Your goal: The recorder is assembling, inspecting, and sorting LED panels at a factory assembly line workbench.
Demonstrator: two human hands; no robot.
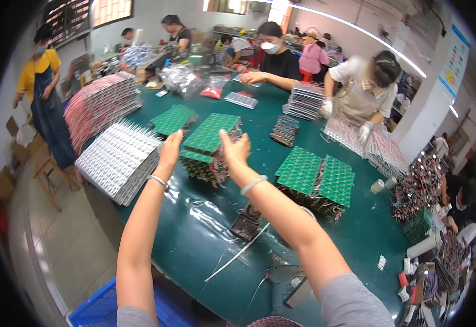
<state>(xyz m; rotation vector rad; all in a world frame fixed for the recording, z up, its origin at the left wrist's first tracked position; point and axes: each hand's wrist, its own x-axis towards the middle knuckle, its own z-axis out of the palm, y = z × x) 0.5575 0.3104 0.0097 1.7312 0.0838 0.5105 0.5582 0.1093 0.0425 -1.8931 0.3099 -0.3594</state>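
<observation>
A stack of green circuit boards, with wires and parts showing along its sides, stands on the green table in front of me. My left hand is just left of this stack, fingers stretched out, between it and a smaller pile of green boards. On the stack's right edge, my right hand has its thumb raised and its fingers apart, close to or touching the wired side. Neither hand shows anything held. Whether the left one touches the boards I cannot tell.
White panel stack and red-wired stack stand left. Two green board stacks sit right, beyond a dark metal fixture and white cable. Across the table, a gloved co-worker handles wired panels; a masked person sits working.
</observation>
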